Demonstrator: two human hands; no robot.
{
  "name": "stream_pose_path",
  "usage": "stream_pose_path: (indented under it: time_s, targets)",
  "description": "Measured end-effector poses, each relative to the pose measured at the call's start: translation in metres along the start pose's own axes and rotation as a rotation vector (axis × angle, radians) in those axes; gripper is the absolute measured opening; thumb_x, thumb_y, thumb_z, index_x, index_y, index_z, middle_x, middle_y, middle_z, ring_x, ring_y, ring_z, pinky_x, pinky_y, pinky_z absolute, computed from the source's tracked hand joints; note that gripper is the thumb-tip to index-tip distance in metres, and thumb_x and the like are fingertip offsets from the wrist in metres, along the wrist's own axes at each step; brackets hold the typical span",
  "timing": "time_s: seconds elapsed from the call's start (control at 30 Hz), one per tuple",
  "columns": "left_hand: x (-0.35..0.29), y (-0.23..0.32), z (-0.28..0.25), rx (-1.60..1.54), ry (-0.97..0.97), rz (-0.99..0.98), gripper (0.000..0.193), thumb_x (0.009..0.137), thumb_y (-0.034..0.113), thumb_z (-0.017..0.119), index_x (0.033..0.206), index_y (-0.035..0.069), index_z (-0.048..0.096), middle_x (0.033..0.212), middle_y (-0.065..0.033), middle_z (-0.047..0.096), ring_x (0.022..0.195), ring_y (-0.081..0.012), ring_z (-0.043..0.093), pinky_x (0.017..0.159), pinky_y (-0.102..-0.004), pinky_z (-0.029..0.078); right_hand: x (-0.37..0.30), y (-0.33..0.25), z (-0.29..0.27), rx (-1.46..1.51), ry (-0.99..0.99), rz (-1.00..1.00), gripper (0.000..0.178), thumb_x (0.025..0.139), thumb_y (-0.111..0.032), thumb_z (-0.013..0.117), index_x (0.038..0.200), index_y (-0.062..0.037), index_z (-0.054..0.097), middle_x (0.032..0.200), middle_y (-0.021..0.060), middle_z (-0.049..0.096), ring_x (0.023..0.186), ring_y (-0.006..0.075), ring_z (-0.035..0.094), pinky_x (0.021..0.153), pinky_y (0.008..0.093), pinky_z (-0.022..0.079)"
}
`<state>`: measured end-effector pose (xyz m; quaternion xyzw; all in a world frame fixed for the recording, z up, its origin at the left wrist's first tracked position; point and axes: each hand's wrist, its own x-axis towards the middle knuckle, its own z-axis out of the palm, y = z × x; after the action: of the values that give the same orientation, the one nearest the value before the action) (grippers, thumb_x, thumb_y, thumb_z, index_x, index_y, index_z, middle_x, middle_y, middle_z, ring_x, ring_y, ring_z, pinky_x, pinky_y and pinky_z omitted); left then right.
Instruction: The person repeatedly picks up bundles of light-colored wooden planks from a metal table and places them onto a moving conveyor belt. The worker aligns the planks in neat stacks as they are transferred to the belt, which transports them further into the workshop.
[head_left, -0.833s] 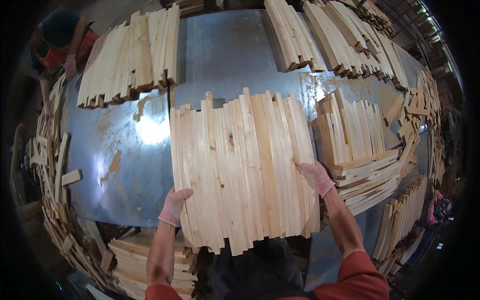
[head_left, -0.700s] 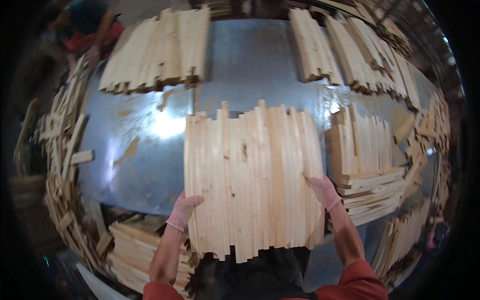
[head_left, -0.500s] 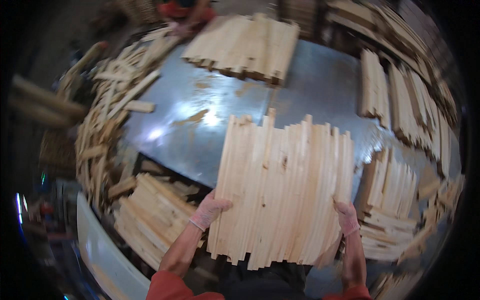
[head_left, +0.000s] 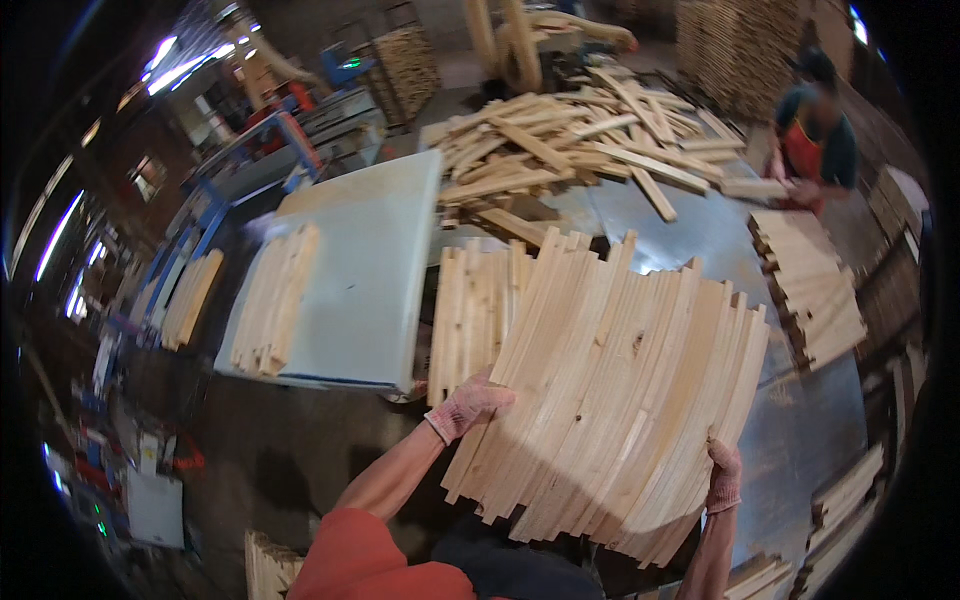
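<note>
Left hand (head_left: 472, 404) and right hand (head_left: 724, 474) both have a grip on this wooden slat bundle (head_left: 610, 410), opposite sides — messy heap of wood strips (head_left: 590, 145) on the metal counter (head_left: 818, 412) beyond.

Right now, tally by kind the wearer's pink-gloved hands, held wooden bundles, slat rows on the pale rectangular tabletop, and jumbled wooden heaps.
Pink-gloved left hand and right hand: 2
Held pale wooden slat bundle: 1
Slat row on pale tabletop: 1
Jumbled wooden heap: 1
Total: 5

Smooth matt wooden slats (head_left: 620, 390)
</note>
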<state>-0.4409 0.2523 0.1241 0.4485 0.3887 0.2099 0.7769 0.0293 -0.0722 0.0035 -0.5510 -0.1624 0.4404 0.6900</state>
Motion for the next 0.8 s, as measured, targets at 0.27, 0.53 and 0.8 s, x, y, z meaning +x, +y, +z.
stream_pose_path:
  time_s: [0.27,0.53,0.8]
  targets:
    - [-0.107,0.064,-0.168,-0.194,0.155,0.103,0.052,0.083,0.017,0.076,0.131,-0.001,0.066,0.113,-0.0099,0.075,0.103,-0.0208,0.074,0.096,-0.0372,0.059,0.035,-0.030,0.305,-0.008,-0.343,0.173,0.071,0.075,-0.024,0.086,0.136,0.0063,0.063,0.121,0.0151,0.073,0.106,0.0275,0.074,0.090,0.0420,0.062]
    - [-0.143,0.106,-0.378,-0.197,0.298,-0.014,0.056,0.089,0.025,0.079,0.136,-0.003,0.064,0.120,-0.0121,0.074,0.113,-0.0237,0.072,0.103,-0.0380,0.057,0.085,0.052,0.516,-0.142,-0.398,0.310,0.034,0.085,-0.010,0.076,0.117,0.0021,0.074,0.101,0.0085,0.075,0.092,0.0222,0.073,0.087,0.0357,0.059]
    - [-0.085,0.133,-0.465,-0.025,0.464,-0.039,0.086,0.089,0.043,0.086,0.148,-0.007,0.049,0.138,-0.0172,0.064,0.130,-0.0237,0.061,0.108,-0.0382,0.053,0.154,0.089,0.582,-0.105,-0.384,0.243,0.008,0.085,-0.001,0.067,0.091,0.0045,0.070,0.088,0.0116,0.070,0.083,0.0214,0.066,0.080,0.0334,0.053]
